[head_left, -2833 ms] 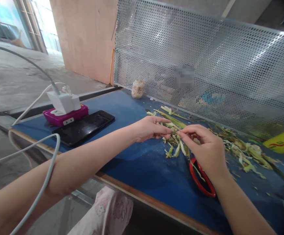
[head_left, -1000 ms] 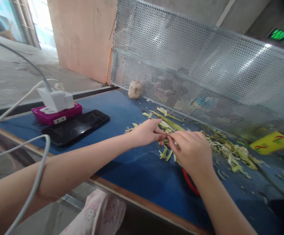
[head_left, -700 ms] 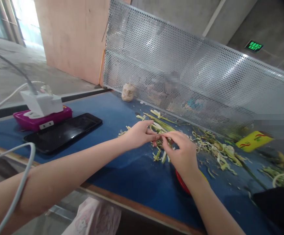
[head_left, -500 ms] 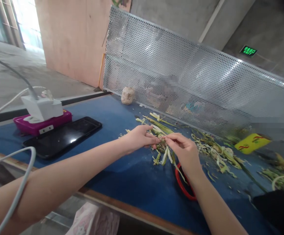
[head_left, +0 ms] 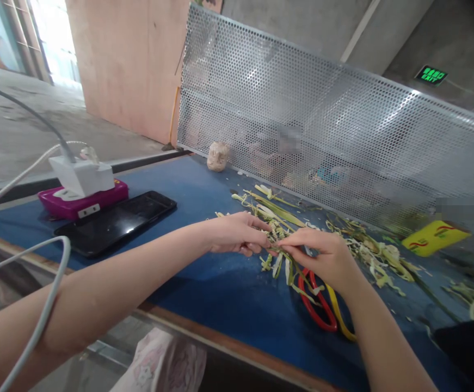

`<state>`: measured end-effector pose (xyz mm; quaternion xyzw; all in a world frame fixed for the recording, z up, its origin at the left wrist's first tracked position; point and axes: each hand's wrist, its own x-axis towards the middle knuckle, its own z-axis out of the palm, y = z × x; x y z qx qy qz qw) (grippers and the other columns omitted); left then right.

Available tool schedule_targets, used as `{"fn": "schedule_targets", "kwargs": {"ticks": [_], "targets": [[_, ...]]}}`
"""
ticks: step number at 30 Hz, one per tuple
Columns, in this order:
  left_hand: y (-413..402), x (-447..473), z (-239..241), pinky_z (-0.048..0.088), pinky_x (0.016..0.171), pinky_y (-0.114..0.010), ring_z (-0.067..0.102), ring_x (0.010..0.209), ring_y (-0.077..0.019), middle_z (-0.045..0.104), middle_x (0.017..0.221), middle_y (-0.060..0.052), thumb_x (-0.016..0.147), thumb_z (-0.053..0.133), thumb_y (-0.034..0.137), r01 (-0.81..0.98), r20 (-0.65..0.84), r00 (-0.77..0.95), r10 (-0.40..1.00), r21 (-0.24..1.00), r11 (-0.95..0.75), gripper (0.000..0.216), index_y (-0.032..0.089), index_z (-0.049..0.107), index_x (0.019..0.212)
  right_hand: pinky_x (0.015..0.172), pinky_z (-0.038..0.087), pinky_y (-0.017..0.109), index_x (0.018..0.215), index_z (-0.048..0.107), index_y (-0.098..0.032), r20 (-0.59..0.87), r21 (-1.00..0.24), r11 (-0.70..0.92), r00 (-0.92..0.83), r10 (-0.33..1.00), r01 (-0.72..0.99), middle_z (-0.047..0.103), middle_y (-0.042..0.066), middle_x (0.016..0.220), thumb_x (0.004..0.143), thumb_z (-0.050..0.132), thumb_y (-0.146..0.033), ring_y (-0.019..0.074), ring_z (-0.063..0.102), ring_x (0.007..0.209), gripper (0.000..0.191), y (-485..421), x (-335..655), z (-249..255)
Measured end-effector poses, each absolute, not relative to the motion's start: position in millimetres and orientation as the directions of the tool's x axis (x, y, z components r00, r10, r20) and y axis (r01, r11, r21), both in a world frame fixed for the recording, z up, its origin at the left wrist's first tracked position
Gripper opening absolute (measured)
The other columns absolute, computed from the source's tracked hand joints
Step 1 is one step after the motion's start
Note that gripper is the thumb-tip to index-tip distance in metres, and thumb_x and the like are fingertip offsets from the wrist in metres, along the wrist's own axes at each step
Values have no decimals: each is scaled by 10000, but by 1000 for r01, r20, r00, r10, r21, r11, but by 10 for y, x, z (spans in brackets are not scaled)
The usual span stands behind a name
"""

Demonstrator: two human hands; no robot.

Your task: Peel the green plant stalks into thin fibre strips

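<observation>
My left hand [head_left: 242, 234] and my right hand [head_left: 320, 253] meet over the blue table, fingers closed and pinching a thin strand of plant matter [head_left: 274, 243] between them. Its exact kind is too small to make out. Pale green and yellowish plant strips [head_left: 279, 212] lie loose around and behind the fingers. Under my right hand rests a pair of scissors with one red handle [head_left: 316, 305] and one yellow handle [head_left: 340, 316]; the blades are hidden.
To the left, a black phone [head_left: 118, 220] lies beside a purple power strip [head_left: 84, 198] with a white charger. A perforated metal screen [head_left: 261, 98] borders the table's back. More scraps [head_left: 377, 256] and a yellow packet [head_left: 436, 238] lie right. A white cable [head_left: 53, 288] crosses my left forearm.
My right hand has turned flatter and shifted slightly right, uncovering the yellow scissor handle. Both hands still pinch at the same spot. The whole view has shifted a little.
</observation>
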<state>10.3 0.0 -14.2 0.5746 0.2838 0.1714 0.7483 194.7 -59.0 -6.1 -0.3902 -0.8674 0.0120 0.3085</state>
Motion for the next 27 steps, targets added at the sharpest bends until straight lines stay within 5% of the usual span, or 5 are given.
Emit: {"fn": "schedule_targets", "kwargs": {"ticks": [5,19,23,27], "targets": [[1,96,-146,296,468,-194,405,445,-28,586,624,20,623,542,73,89,-273,772,574,941,327,426,118,494,1044,686,472,304,881,634,-234,549,-29,773,-636,542,634,685,-2,795,769,531,-152,132,611,725,173,-647,1932,-56],[53,118,-221,316,418,-167,349,392,-29,465,450,62,575,528,36,165,-382,798,467,883,440,208,130,551,759,675,438,299,873,619,-212,438,283,756,-781,445,590,672,28,811,794,498,-168,142,589,740,151,-759,1881,4],[47,108,-214,299,417,-160,339,399,-22,483,488,46,597,531,40,186,-394,807,441,877,444,136,132,541,697,663,446,279,826,614,-224,451,274,765,-780,433,583,667,18,802,780,503,-173,131,589,716,130,-734,1857,-32],[26,88,-179,275,425,-159,315,405,-17,449,484,46,628,539,48,159,-337,871,357,882,444,99,116,565,695,684,469,254,809,583,-219,565,116,814,-712,416,568,653,8,825,740,522,-137,119,594,748,122,-690,1822,-97]]}}
